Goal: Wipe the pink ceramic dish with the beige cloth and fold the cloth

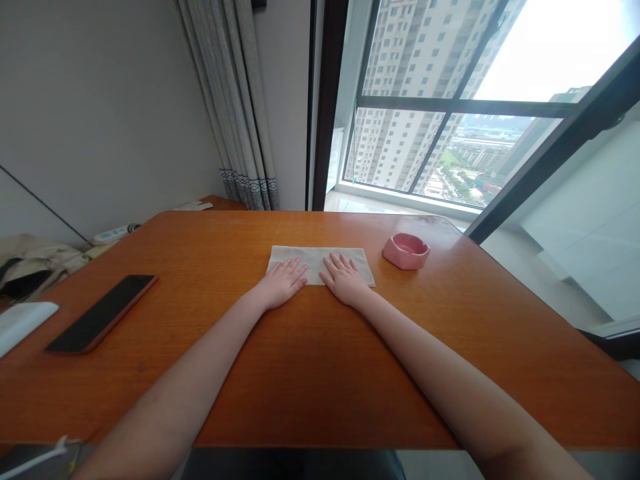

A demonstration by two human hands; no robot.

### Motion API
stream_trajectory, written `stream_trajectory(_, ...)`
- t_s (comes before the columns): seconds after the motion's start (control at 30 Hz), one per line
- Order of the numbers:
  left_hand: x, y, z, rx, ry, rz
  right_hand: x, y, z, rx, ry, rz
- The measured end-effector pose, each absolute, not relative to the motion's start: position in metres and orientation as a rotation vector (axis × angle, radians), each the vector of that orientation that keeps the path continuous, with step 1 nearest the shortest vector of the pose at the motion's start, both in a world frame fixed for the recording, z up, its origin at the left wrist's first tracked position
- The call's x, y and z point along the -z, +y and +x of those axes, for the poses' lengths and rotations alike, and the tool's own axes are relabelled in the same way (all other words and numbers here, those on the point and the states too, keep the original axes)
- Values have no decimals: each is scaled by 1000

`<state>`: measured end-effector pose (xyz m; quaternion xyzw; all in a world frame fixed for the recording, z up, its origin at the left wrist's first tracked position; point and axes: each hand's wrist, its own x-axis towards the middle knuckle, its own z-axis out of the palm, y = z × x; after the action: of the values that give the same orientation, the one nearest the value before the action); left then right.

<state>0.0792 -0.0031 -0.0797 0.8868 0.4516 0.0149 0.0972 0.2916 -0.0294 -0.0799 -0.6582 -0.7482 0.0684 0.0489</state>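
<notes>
A pale, folded cloth lies flat on the wooden table, its long side running left to right. My left hand rests palm down on its left part, fingers stretched out. On the right part lies my right hand, also flat with the fingers spread. Neither hand grips the cloth. What is under the palms is hidden. Just right of the cloth, apart from my right hand, stands a pink angular bowl-like dish.
A dark flat slab with a reddish edge lies at the table's left. Beyond it are a white object, a power strip and crumpled fabric. A grey curtain hangs behind, beside a large window.
</notes>
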Motion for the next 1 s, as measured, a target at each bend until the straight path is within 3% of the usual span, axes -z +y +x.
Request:
stream_trajectory(0.23,74,1,71,-109,1850,2481,77,-15,317,-233,-1988,-2364)
stream_trajectory(0.37,73,4,73,-373,1650,2700,79,-21,308,-237,-2085,-2282)
stream_trajectory(0.47,78,9,73,-272,1493,2688,80,-27,295,-250,-2128,-2235)
stream_trajectory(0.63,86,20,58,-137,1788,2450,79,-31,287,-278,-2124,-2249)
stream_trajectory(0.8,83,27,36,-378,2225,2164,75,-30,293,-298,-2088,-2291)
stream_trajectory(1.0,77,21,39,-576,2118,2179,76,-22,307,-277,-1992,-2372)
